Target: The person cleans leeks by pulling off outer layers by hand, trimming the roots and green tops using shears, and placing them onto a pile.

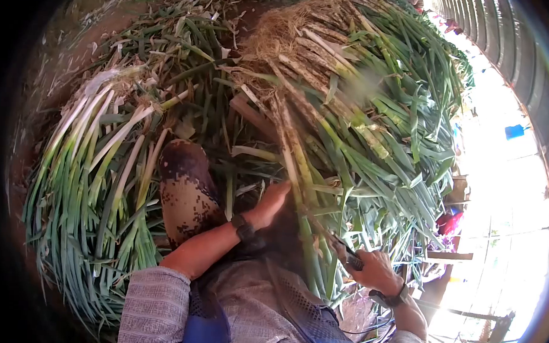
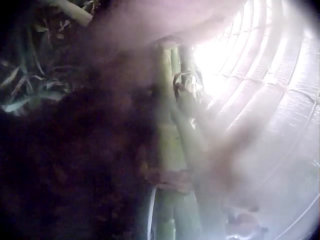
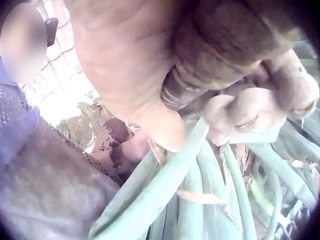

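Long leek stalks (image 1: 296, 166) with muddy white ends lie in front of the person's body. My left hand (image 1: 273, 205) grips several of them from the left side, its fingertips hidden behind the stalks. In the left wrist view, green stalks (image 2: 170, 145) run down from under the blurred hand (image 2: 175, 20). Beside the leaves, to the right, my right hand (image 1: 377, 273) holds a knife by its dark handle (image 1: 355, 260). The right wrist view shows the curled fingers of that hand (image 3: 200, 75) just above green leaves (image 3: 155, 195).
A large heap of unpeeled leeks (image 1: 385, 115) fills the upper right. At the left lies a pile of cleaner, white-stemmed leeks (image 1: 94, 147). The person's knee (image 1: 186, 186) in patterned cloth stands between them. A ribbed wall (image 1: 497, 40) curves along the right edge.
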Demonstrator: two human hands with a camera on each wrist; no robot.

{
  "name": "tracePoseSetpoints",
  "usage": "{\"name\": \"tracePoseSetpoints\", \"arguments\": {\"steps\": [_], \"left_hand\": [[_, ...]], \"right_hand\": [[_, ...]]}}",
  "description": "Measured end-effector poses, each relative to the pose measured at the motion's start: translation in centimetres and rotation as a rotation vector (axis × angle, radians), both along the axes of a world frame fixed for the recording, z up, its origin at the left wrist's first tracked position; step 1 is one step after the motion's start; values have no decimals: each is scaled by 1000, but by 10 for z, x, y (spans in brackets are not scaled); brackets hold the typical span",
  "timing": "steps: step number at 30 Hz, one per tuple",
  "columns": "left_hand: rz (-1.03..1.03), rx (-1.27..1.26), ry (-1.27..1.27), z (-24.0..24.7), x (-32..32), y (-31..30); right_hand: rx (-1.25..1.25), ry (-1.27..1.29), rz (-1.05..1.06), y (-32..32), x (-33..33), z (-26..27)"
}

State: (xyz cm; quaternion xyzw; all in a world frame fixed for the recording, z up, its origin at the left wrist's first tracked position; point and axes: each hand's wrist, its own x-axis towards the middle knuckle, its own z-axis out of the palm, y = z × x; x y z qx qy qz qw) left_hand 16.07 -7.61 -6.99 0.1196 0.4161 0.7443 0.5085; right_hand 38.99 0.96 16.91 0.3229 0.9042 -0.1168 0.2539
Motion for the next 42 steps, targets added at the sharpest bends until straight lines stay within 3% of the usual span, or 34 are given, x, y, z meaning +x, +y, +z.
{"name": "tracePoseSetpoints", "arguments": {"steps": [3, 6, 12, 18, 23, 25, 27, 28, 30, 34, 38, 39, 42], "left_hand": [[-89, 75, -223, -5, -7, -2], [-88, 111, -271, 11, -6, -6], [76, 69, -111, 0, -3, 1], [72, -24, 169, -1, -2, -2], [50, -126, 47, 22, -5, -7], [32, -194, -44, 8, -7, -7], [124, 56, 246, -43, -3, 3], [125, 53, 238, -45, -4, 1], [120, -71, -23, -39, -11, 2], [217, -160, -208, 11, -29, 6], [326, -279, 17, 6, -56, 25], [446, -156, -50, 12, -64, 33], [356, -86, -108, -24, -83, 44]], "right_hand": [[11, 6, 36, -1, 4, -4], [-11, 7, -17, 2, -4, -8], [21, 106, 41, 16, -31, -21], [44, 120, 76, 35, -68, -44], [97, 125, 19, 40, -101, -44], [66, 153, 71, 39, -96, -41], [30, 53, 75, 35, -89, -29], [35, 17, 100, 38, -77, -29], [-7, -6, 56, 29, -62, -19], [-56, -1, -4, 19, -25, -27], [-134, 17, -8, 10, -22, -20], [-133, 18, -15, 11, -20, -23], [-83, 171, -41, 18, -25, -29]]}}
